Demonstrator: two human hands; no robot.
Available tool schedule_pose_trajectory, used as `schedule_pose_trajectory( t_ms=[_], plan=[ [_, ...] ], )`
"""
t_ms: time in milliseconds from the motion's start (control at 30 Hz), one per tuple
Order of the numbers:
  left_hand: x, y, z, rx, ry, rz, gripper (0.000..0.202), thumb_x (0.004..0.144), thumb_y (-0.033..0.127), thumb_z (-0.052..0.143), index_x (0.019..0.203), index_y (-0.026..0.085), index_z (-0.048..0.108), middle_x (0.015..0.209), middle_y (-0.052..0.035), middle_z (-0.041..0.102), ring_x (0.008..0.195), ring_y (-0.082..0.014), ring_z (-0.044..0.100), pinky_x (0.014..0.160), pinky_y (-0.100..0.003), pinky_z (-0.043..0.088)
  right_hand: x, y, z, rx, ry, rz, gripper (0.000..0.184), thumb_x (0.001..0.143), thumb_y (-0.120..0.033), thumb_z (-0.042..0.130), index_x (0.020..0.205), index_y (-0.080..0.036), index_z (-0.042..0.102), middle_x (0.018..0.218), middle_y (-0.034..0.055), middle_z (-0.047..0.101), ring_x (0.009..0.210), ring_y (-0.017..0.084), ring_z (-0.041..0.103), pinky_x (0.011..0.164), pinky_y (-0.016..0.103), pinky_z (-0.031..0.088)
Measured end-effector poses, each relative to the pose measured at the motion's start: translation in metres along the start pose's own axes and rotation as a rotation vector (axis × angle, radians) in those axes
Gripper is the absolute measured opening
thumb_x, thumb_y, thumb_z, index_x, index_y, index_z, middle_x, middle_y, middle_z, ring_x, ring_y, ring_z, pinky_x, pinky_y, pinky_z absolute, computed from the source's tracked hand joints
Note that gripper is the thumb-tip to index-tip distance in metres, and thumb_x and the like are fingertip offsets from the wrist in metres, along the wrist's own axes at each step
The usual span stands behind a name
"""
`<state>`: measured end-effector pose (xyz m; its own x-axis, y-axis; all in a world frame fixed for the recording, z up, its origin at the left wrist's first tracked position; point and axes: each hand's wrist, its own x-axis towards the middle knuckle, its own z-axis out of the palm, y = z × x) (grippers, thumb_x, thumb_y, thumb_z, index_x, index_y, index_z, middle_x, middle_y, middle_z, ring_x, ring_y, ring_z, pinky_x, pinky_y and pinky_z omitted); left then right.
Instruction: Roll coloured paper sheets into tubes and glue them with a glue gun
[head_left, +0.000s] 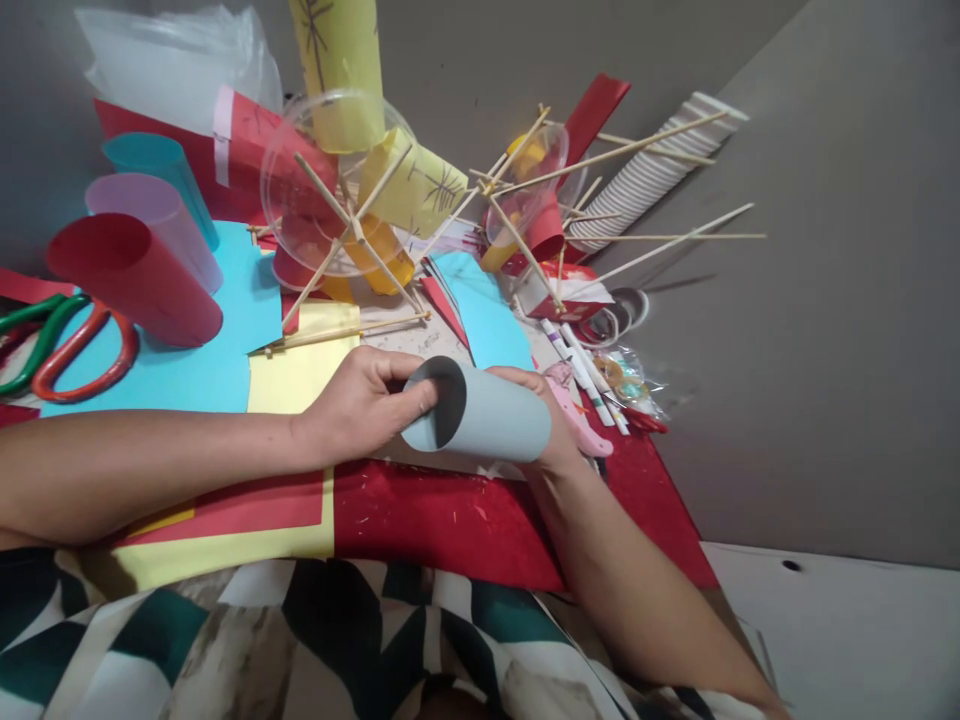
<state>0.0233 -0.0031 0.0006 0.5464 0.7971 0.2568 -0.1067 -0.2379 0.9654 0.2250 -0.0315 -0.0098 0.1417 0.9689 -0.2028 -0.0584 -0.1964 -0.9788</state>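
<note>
A grey-blue paper tube [499,412] lies sideways between my two hands, its open end facing left. My left hand [367,403] pinches the rim at that end, with the thumb inside the tube. Around the right end, my right hand [551,425] holds the tube from behind; most of its fingers are hidden by the paper. Just beyond the tube lie light-blue paper sheets [491,315]. A pink glue gun or similar pink tool [581,415] rests right of my right hand, beside several white markers [581,365].
Red [139,280], lilac and blue paper tubes stand at left, near green- and orange-handled scissors [82,350]. Behind are stick frames [352,225] with clear plastic discs and yellow paper tubes. A stack of paper cups [652,165] leans against the wall; long sticks jut rightward.
</note>
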Motion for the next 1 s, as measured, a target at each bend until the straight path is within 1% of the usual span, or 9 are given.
schedule_pose_trajectory(
  t_ms=[100, 267, 367, 500, 633, 733, 867, 933, 1000],
  plan=[
    [0.001, -0.002, -0.001, 0.008, -0.001, 0.015, 0.027, 0.085, 0.021, 0.057, 0.059, 0.013, 0.058, 0.057, 0.0038, 0.045, 0.057, -0.0068, 0.039, 0.050, -0.016, 0.034, -0.001, -0.002, 0.002, -0.015, -0.002, -0.007, 0.026, 0.040, -0.033, 0.082, 0.060, -0.020, 0.071, 0.048, -0.0040, 0.058, 0.041, 0.011, 0.047, 0.042, 0.025, 0.035],
    [0.002, -0.001, -0.002, 0.005, 0.001, -0.006, 0.024, 0.082, 0.018, 0.059, 0.058, 0.013, 0.059, 0.057, 0.0038, 0.047, 0.057, -0.0068, 0.040, 0.050, -0.016, 0.034, -0.002, -0.004, 0.003, 0.002, 0.035, -0.003, 0.021, 0.040, -0.026, 0.077, 0.060, -0.021, 0.073, 0.053, -0.0020, 0.065, 0.044, 0.011, 0.050, 0.045, 0.024, 0.038],
    [0.001, 0.000, -0.001, -0.010, 0.004, -0.016, 0.024, 0.081, 0.017, 0.060, 0.057, 0.013, 0.059, 0.056, 0.0042, 0.046, 0.057, -0.0066, 0.040, 0.050, -0.016, 0.034, -0.002, -0.004, 0.003, -0.003, 0.038, -0.010, 0.021, 0.038, -0.024, 0.076, 0.058, -0.021, 0.073, 0.053, -0.0020, 0.065, 0.044, 0.011, 0.050, 0.046, 0.025, 0.039],
    [0.002, 0.000, -0.001, -0.066, 0.018, -0.043, 0.025, 0.079, 0.016, 0.062, 0.054, 0.013, 0.059, 0.055, 0.0048, 0.046, 0.055, -0.0059, 0.039, 0.050, -0.016, 0.035, -0.001, -0.004, 0.003, -0.021, 0.019, -0.034, 0.022, 0.040, -0.028, 0.078, 0.060, -0.022, 0.072, 0.055, -0.0016, 0.065, 0.048, 0.012, 0.052, 0.050, 0.025, 0.041],
    [0.003, 0.000, 0.000, -0.135, 0.039, -0.119, 0.024, 0.076, 0.017, 0.065, 0.053, 0.013, 0.061, 0.054, 0.0044, 0.051, 0.055, -0.0059, 0.041, 0.050, -0.016, 0.036, 0.001, 0.001, -0.001, -0.072, -0.021, -0.079, 0.024, 0.046, -0.033, 0.079, 0.065, -0.022, 0.072, 0.059, -0.0010, 0.064, 0.053, 0.015, 0.055, 0.052, 0.027, 0.042],
    [0.005, 0.000, 0.001, -0.186, 0.054, -0.214, 0.020, 0.072, 0.018, 0.070, 0.054, 0.013, 0.063, 0.055, 0.0037, 0.054, 0.054, -0.0063, 0.043, 0.050, -0.016, 0.037, 0.002, 0.005, -0.005, -0.080, -0.027, -0.091, 0.026, 0.044, -0.032, 0.080, 0.067, -0.022, 0.073, 0.059, -0.0013, 0.064, 0.054, 0.014, 0.053, 0.053, 0.027, 0.040],
    [0.008, -0.002, 0.000, -0.239, 0.048, -0.338, 0.015, 0.066, 0.023, 0.075, 0.059, 0.013, 0.067, 0.056, 0.0024, 0.058, 0.053, -0.0074, 0.047, 0.051, -0.018, 0.039, 0.004, 0.008, -0.007, -0.089, -0.040, -0.095, 0.022, 0.047, -0.030, 0.078, 0.065, -0.020, 0.071, 0.058, -0.0017, 0.063, 0.051, 0.011, 0.047, 0.051, 0.024, 0.036],
    [0.009, -0.004, -0.001, -0.255, 0.042, -0.371, 0.018, 0.066, 0.027, 0.077, 0.059, 0.013, 0.067, 0.055, 0.0018, 0.059, 0.052, -0.0077, 0.047, 0.050, -0.020, 0.039, 0.005, 0.008, -0.007, -0.093, -0.055, -0.100, 0.021, 0.048, -0.029, 0.078, 0.064, -0.019, 0.070, 0.056, -0.0025, 0.060, 0.050, 0.010, 0.044, 0.050, 0.024, 0.035],
    [0.011, -0.006, -0.002, -0.253, 0.030, -0.376, 0.025, 0.066, 0.031, 0.079, 0.056, 0.014, 0.065, 0.053, 0.0014, 0.058, 0.050, -0.0079, 0.046, 0.050, -0.021, 0.039, 0.005, 0.006, -0.005, -0.098, -0.070, -0.110, 0.021, 0.046, -0.027, 0.079, 0.059, -0.018, 0.065, 0.053, -0.0034, 0.056, 0.051, 0.010, 0.042, 0.050, 0.023, 0.033]
  ],
)
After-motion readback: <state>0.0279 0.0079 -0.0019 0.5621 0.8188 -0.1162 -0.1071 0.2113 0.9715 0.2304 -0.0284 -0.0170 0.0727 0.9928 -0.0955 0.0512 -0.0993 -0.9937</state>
